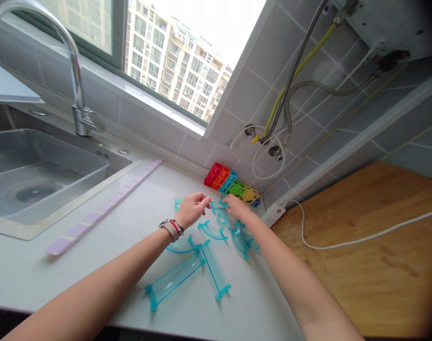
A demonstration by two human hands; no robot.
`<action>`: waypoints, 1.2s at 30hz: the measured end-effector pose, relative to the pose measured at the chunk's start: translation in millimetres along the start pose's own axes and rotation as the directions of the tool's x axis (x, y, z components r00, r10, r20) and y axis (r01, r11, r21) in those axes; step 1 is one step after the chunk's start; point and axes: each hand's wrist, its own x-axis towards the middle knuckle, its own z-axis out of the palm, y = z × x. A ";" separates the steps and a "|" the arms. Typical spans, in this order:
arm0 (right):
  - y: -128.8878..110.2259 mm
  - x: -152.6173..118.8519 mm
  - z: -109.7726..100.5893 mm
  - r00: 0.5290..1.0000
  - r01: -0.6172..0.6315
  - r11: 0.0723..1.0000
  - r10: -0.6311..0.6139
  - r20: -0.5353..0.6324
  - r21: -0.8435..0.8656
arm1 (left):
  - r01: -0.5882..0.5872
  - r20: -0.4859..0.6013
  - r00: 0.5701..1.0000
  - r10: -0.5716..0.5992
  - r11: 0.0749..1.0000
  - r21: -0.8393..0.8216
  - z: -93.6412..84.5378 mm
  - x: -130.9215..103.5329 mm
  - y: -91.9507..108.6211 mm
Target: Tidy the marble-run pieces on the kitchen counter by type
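Note:
Several clear teal plastic track pieces lie on the white counter. Two long straight ones form a V near me. Curved pieces lie further back. My left hand and my right hand reach forward and meet over a small teal piece, fingers pinched around it. A watch and a red band sit on my left wrist. Behind the hands, a row of coloured lattice blocks in red, orange, blue, green and yellow rests against the tiled wall.
A steel sink with a curved tap is at the left. A pale purple strip runs along the sink edge. At the right are a wooden board, a white cable, a power strip and wall hoses.

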 end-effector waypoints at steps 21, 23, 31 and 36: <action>12.8 4.9 13.7 0.997 0.013 0.998 -0.008 0.076 -0.057 | 0.021 -0.010 1.000 -0.021 0.999 -0.044 0.8 -1.6 1.3; 13.9 5.9 12.0 0.998 0.021 0.998 -0.017 0.061 -0.057 | 0.021 -0.014 1.000 -0.022 0.999 -0.043 0.2 -1.3 1.3; 20.1 3.0 3.1 0.996 0.081 0.997 -0.081 -0.026 0.000 | 0.016 -0.013 1.000 -0.017 0.998 -0.055 0.7 0.2 -1.6; 30.7 -2.1 4.4 0.994 0.104 0.993 -0.102 -0.045 0.050 | 0.026 -0.013 1.000 -0.026 0.999 -0.046 1.6 -0.1 -1.8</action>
